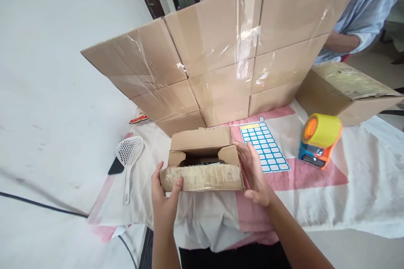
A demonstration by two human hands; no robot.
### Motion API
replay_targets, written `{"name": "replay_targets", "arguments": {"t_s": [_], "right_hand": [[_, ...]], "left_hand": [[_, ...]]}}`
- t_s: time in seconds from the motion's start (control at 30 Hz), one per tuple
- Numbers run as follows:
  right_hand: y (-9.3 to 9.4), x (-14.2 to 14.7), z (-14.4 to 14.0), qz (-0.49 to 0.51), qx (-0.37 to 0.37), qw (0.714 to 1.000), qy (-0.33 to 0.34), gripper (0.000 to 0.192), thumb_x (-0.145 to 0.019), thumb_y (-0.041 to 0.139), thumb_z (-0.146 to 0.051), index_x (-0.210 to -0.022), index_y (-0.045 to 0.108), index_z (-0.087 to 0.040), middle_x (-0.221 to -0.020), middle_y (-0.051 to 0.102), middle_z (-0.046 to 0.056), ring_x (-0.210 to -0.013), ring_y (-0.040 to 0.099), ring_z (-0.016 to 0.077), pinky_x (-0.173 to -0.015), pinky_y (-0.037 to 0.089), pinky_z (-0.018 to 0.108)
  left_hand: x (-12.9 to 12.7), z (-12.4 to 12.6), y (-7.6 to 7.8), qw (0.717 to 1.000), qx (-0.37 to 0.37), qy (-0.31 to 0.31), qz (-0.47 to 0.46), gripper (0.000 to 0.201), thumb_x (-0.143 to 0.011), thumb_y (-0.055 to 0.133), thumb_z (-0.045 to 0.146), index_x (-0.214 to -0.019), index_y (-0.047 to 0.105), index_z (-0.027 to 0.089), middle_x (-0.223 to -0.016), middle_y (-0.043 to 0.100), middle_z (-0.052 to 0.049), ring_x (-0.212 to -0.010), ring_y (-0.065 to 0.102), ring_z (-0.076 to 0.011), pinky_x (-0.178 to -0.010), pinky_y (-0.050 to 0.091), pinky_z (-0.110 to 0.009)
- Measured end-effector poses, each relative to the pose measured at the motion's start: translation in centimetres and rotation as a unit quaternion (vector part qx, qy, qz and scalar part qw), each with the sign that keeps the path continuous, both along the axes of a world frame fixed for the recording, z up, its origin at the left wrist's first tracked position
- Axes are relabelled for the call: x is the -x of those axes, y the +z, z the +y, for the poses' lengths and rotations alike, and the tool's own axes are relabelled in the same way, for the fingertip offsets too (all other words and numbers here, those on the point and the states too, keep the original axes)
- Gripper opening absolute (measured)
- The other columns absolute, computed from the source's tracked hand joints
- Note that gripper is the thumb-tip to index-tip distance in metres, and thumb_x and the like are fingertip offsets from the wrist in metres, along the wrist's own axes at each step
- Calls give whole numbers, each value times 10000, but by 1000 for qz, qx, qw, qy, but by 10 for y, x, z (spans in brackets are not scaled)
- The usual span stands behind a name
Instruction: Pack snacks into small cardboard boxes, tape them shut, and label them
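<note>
A small cardboard box point(202, 178) with its flaps partly raised sits near the table's front edge. Something dark with light markings point(203, 162) shows inside it, too shadowed to name. My left hand point(166, 191) grips the box's left end, thumb on the front flap and fingers round the side. Against the right end lies my right hand point(254, 172), fingers stretched out along the side and thumb apart. Just right of that hand is a sheet of blue-bordered labels point(268, 151). Farther right stands a tape dispenser point(320, 141) with a yellow roll.
A taped cardboard panel point(221, 50) rises behind the box. On the left lies a white slotted skimmer point(129, 155) over a dark flat piece point(115, 167). A larger cardboard box point(331, 101) stands at the back right, near a person in a blue shirt point(366, 8).
</note>
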State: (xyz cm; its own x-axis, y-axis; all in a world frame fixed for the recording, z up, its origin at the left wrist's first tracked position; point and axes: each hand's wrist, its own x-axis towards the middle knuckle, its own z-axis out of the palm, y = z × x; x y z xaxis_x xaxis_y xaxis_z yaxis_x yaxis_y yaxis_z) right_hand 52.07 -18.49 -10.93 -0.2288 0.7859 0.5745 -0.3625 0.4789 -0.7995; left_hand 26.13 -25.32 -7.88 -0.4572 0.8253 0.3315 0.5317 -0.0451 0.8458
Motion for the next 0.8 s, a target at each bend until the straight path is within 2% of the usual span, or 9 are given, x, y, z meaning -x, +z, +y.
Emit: {"name": "replay_targets", "arguments": {"t_s": [0.13,0.23,0.33,0.4,0.47,0.53,0.63,0.7,0.8], "right_hand": [[9,0,3,69,34,996,53,1009,-805,683,-695,-1617,156,-411,-1550,365,58,-1444,368,356,-1195,300,547],[12,-4,7,59,36,997,45,842,-809,680,-672,-1540,381,-377,-1334,484,77,-1244,503,334,-1074,405,492],[16,-9,8,-19,1,1000,-3,498,-864,638,-634,-1239,658,-307,-1184,508,87,-1140,519,314,-1003,423,463],[18,-10,8,-63,-28,997,-44,366,-907,613,-588,-1092,684,-279,-1173,515,92,-1136,520,308,-1004,416,464],[20,-10,8,-84,-44,993,-74,318,-945,581,-551,-1063,664,-268,-1172,532,96,-1134,531,300,-1008,418,472],[20,-9,8,-100,-49,989,-93,288,-981,543,-516,-1049,655,-261,-1179,554,100,-1143,547,295,-1017,425,480],[19,-10,6,-137,-51,982,-123,230,-1016,507,-425,-1091,657,-266,-1287,581,106,-1245,545,300,-1074,413,505],[18,-17,0,-156,-55,969,-184,234,-1015,519,-355,-1201,640,-279,-1398,560,108,-1344,502,304,-1131,380,531],[22,-46,-14,-120,-68,918,-372,289,-976,576,-298,-1261,614,-273,-1371,585,109,-1342,514,303,-1151,372,554]], "left_hand": [[-10,-5,2,1000,-7,12,10,813,-901,694,440,-1591,291,289,-1487,508,-117,-1399,460,-293,-1185,355,-483],[-11,-9,4,999,12,23,36,830,-905,683,459,-1605,271,293,-1573,394,-129,-1423,418,-313,-1186,348,-492],[-13,-10,8,994,11,27,102,688,-936,637,451,-1556,395,278,-1560,386,-138,-1428,413,-326,-1175,357,-496],[-18,-10,12,979,-15,30,202,473,-970,592,396,-1429,568,281,-1553,421,-126,-1436,410,-332,-1190,312,-518],[-27,-9,18,946,-50,-7,321,340,-987,570,331,-1314,661,297,-1524,510,-99,-1417,454,-325,-1218,216,-543],[-38,-7,24,906,-63,-92,408,360,-985,582,305,-1340,642,313,-1457,611,-76,-1360,538,-305,-1227,148,-545],[-54,-3,32,873,-27,-172,455,435,-988,589,352,-1419,578,295,-1426,649,-64,-1330,585,-294,-1198,217,-510],[-61,-1,35,872,5,-170,459,435,-998,570,391,-1418,579,278,-1455,625,-60,-1364,560,-298,-1153,292,-497],[-65,0,37,875,43,-166,453,432,-1015,529,423,-1419,572,278,-1489,592,-47,-1402,523,-294,-1152,307,-517]]}}
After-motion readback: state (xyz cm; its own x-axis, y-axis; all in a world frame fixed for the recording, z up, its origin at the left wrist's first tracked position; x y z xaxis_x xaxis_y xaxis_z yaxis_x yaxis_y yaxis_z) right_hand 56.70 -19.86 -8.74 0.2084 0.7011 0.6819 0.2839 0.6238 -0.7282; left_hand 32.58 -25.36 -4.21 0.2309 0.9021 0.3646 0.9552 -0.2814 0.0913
